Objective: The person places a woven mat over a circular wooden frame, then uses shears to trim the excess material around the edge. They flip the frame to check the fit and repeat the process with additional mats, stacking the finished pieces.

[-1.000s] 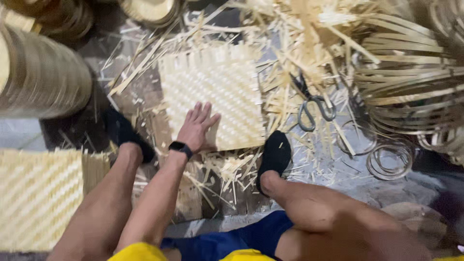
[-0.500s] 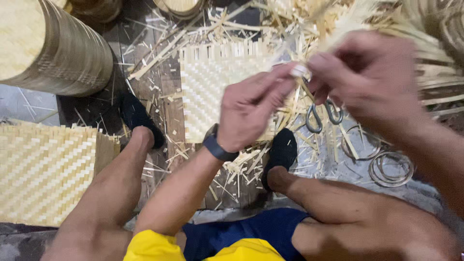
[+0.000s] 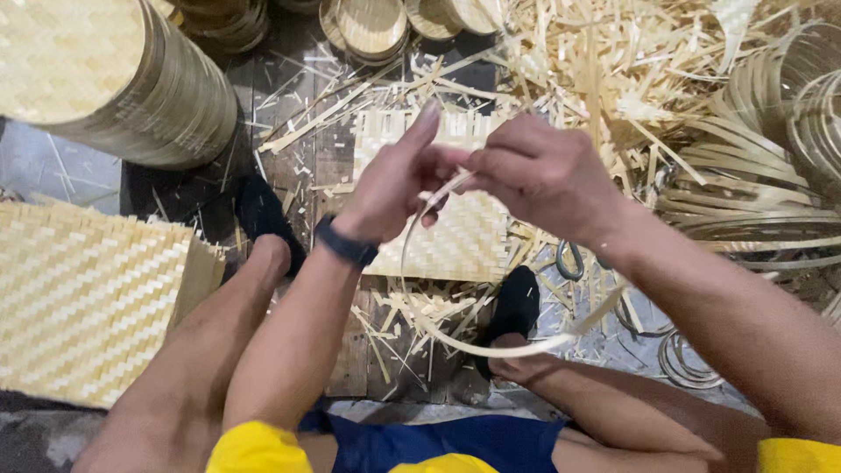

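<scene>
My left hand (image 3: 399, 180) and my right hand (image 3: 539, 171) meet in front of me, both pinching the ends of a thin bamboo strip (image 3: 473, 343) bent into a hoop that hangs down toward my feet. A black band sits on my left wrist. Below the hands a square woven bamboo mat (image 3: 455, 236) lies on the floor between my two feet in dark socks. Its upper edge shows loose strip ends.
A tall stack of round woven lids (image 3: 114, 79) stands at the upper left. Flat woven mats (image 3: 83, 298) lie at the left. Scissors (image 3: 569, 260) rest by my right foot. Coiled bamboo strips (image 3: 771, 175) and loose shavings fill the right and top.
My left hand rose off the woven mat and joined the right hand. Together they now hold a strip bent into a hoop, lower and nearer the middle of the view.
</scene>
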